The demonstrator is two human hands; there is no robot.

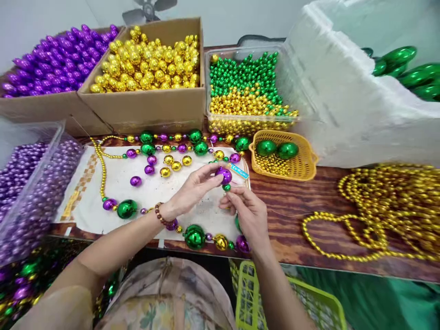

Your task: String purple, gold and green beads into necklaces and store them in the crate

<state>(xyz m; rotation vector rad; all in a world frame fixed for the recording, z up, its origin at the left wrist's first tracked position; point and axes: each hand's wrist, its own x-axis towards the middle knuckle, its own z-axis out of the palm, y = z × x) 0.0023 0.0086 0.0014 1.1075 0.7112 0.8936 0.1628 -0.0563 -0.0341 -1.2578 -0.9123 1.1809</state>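
Between the thumb and fingers of my left hand [195, 189] is a shiny purple bead [224, 175]. Just below it hangs a small green bead [226, 187], close to the fingertips of my right hand [248, 211]. The right fingers are pinched together, and what they grip is too small to make out. A strand of green, gold and purple beads [195, 236] runs along the table's front edge and passes under my wrists. Its other stretch [147, 149] lies along the back of a white cloth [120, 183]. Loose gold beads [176, 166] and purple beads [135, 181] rest on the cloth.
Behind stand boxes of purple beads [65, 57] and gold beads [151, 64], and a clear bin [252, 120] of small beads. An orange basket [311, 158] and a white foam box [338, 91] are at right. Gold bead strings [395, 206] lie on the wooden table [285, 201].
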